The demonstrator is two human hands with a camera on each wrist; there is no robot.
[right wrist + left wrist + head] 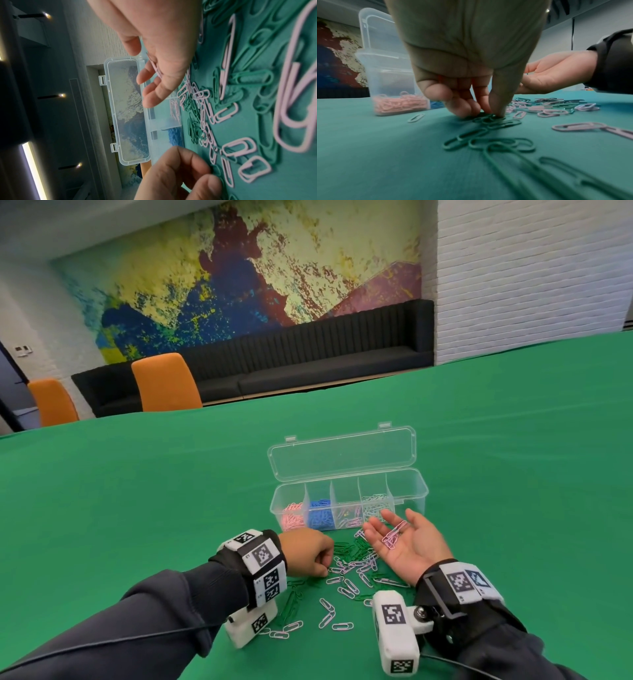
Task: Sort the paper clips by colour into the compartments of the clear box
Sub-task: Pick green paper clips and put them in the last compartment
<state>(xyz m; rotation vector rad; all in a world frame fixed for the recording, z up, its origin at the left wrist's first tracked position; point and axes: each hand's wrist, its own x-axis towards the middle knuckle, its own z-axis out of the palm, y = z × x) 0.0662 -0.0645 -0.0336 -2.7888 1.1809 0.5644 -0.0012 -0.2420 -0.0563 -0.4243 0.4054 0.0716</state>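
Observation:
The clear box (412,491) stands open on the green cloth, its lid (342,453) tilted back. From the left its compartments hold pink, blue, lilac and white clips; the rightmost looks empty. Loose lilac and green paper clips (352,573) lie in front of it. My right hand (390,522) lies palm up by the box, fingers relaxed, with several lilac clips (393,537) resting in the palm. My left hand (325,563) is curled, knuckles up. In the left wrist view its fingertips (498,113) pinch a green clip (491,119) on the cloth.
Green clips (488,144) lie close under my left wrist, lilac ones (578,126) to the right. Two orange chairs (164,381) and a dark bench (308,361) stand beyond the table's far edge. Green cloth (137,508) spreads wide on both sides.

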